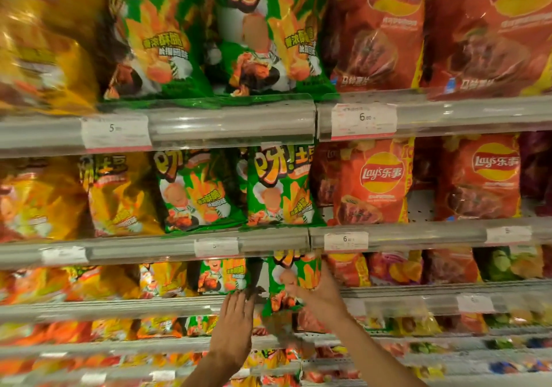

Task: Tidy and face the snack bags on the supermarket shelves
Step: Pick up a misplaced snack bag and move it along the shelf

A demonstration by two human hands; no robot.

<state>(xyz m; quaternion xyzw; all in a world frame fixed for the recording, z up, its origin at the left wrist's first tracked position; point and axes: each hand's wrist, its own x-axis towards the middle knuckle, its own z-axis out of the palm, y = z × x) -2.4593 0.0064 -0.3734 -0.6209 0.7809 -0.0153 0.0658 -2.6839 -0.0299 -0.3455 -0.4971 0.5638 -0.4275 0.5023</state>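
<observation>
My right hand (318,292) grips a green snack bag (291,279) by its right edge, holding it in front of the third shelf (119,307), its bottom hanging below the shelf rail. My left hand (234,325) reaches up with fingers straight, its fingertips at the shelf edge just left of that bag, below another green bag (222,276) standing on the shelf. A dark gap shows between the two green bags.
Green bags (203,189) fill the middle of the two upper shelves, yellow bags (119,195) stand to the left, red Lay's bags (373,183) to the right. Price tags (363,120) sit on the clear shelf rails. Lower shelves hold blurred mixed bags.
</observation>
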